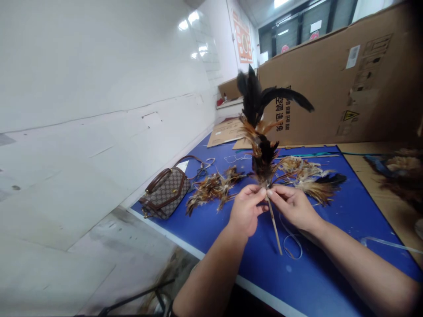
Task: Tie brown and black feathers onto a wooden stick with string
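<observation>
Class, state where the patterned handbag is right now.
In the head view, the handbag sits at the left of the blue table, near the white wall and just left of a pile of brown feathers.

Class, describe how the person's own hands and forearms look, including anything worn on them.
The left hand and right hand are bare, without gloves; no rings can be made out. The left forearm and right forearm are uncovered, with no watch or bracelet showing. Whether sleeves begin higher up cannot be told.
</observation>
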`<state>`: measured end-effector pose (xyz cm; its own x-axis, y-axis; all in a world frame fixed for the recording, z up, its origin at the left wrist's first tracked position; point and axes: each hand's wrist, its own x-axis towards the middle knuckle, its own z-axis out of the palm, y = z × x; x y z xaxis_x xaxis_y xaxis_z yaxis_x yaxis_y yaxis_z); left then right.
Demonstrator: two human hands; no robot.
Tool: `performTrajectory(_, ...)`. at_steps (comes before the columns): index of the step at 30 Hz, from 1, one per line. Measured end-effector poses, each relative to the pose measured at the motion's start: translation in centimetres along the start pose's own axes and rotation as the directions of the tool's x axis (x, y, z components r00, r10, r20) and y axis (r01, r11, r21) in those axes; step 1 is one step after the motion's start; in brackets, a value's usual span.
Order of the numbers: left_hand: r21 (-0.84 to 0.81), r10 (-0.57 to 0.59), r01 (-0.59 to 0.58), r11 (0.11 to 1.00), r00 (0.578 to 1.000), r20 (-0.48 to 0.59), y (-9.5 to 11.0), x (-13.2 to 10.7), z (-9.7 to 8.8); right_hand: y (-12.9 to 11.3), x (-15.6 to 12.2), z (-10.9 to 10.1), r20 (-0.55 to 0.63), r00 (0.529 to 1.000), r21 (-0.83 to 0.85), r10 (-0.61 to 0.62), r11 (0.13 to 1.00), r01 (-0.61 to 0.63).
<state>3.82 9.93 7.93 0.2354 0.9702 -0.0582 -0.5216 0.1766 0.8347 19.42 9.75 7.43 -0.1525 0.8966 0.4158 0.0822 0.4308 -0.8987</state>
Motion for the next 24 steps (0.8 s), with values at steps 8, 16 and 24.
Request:
performTrajectory(8, 0.076, 0.212, -0.209, 0.975, 0.977, -0.032, -2.2, -0.9, -0.3, -0.1, -0.1, 0.6, 0.035, 0.999, 0.031, -0.013, 0.999, 0.012)
performTrajectory(16, 0.323, 0.457, -0.380, 0.867, 0.864, -0.209, -4.3, -1.3, 0.0, -0.1, -0.2, 1.4, -0.061, 0.997, -0.027, -0.040, 0.999, 0.039)
performTrajectory(24, 0.320, 0.500, -0.401, 0.859, 0.792, -0.350, -4.0, -1.4, 0.0, 0.6, -0.2, 1.4, -0.103, 0.993, -0.158, -0.059, 0.986, 0.042)
